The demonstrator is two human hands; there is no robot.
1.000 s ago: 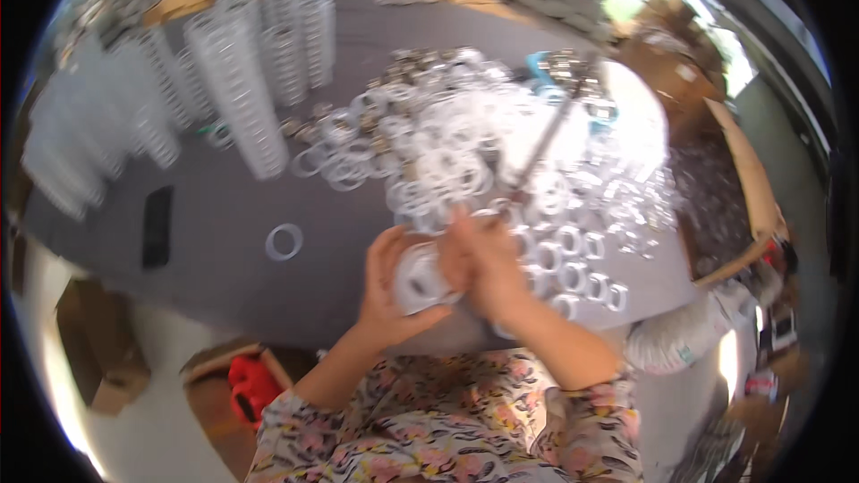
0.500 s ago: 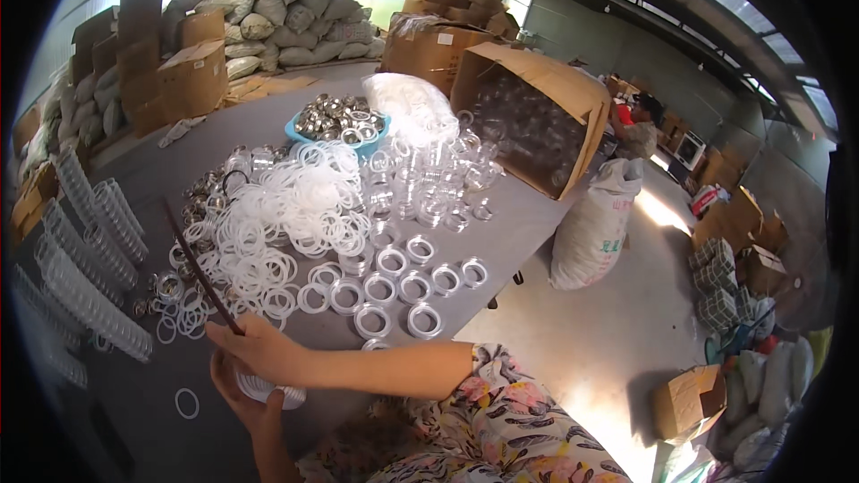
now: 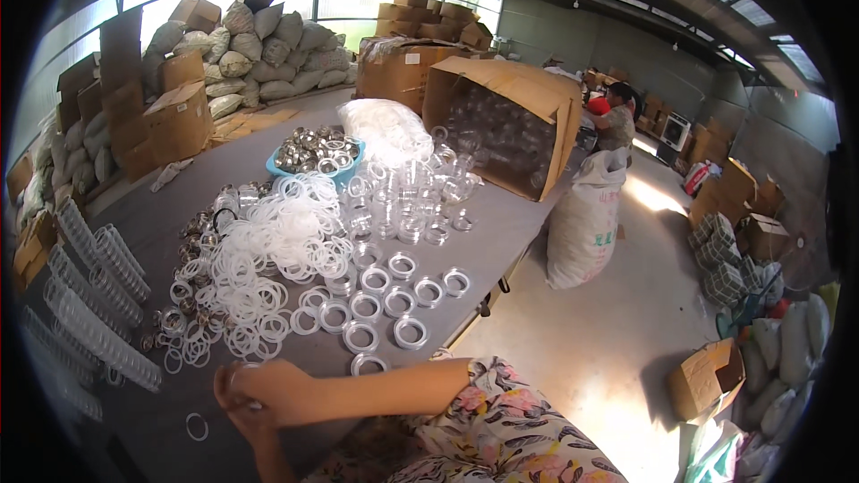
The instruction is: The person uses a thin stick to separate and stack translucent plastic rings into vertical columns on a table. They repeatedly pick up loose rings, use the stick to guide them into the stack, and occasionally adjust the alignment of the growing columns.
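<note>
At the near left of the table, my right hand (image 3: 279, 388) is curled over my left hand (image 3: 238, 413), with the fingers of both closed together. A small pale, clear bit shows between them; most of what they hold is hidden. A single translucent white ring (image 3: 197, 427) lies by my left hand. Just beyond my hands spreads a heap of translucent white rings (image 3: 286, 233). To its right stand several clear plastic ring-shaped pieces (image 3: 411, 332).
A blue basin (image 3: 349, 170) of metal rings stands behind the heap, beside a white bag (image 3: 386, 130). An open carton (image 3: 559, 139) of clear pieces lies at the far right. Stacked clear rings (image 3: 89, 313) stand at left. A white sack (image 3: 586, 224) is on the floor.
The dark thin stick that my right hand held is out of sight. My right hand has moved down onto my left, covering the clear ribbed piece seen before. The view has shifted slightly.
</note>
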